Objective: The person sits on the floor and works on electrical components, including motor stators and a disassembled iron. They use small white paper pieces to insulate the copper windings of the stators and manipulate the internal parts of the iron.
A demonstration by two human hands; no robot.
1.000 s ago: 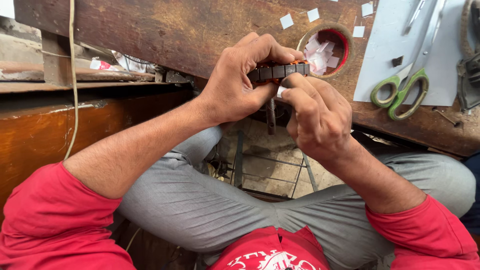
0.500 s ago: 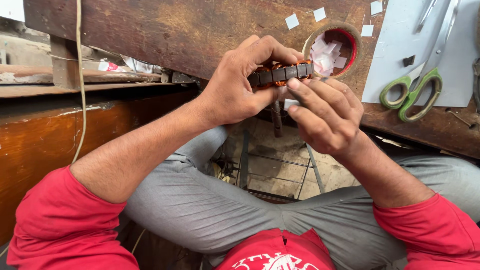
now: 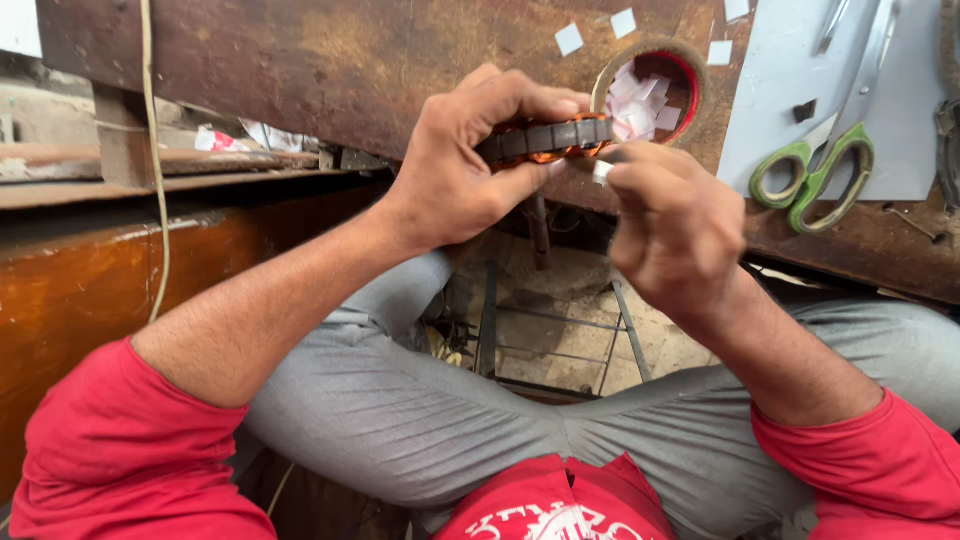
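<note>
My left hand [image 3: 470, 160] grips a dark ribbed metal ring with copper windings inside, a small motor stator [image 3: 545, 140], and holds it edge-on just below the wooden bench edge. My right hand [image 3: 675, 230] is right beside the ring, its fingertips pinching a small white paper slip [image 3: 602, 171] against the ring's right end. Behind the ring a roll of tape [image 3: 650, 85] lies flat on the bench, filled with several cut white paper slips.
Green-handled scissors [image 3: 815, 175] lie on a grey sheet [image 3: 900, 100] at the right of the wooden bench [image 3: 330, 60]. Loose white slips [image 3: 569, 38] dot the bench. A cord [image 3: 155, 150] hangs at the left. My grey-trousered legs sit below.
My right hand shifted slightly down and right of the ring and now pinches a white slip at its end. The left hand keeps its grip.
</note>
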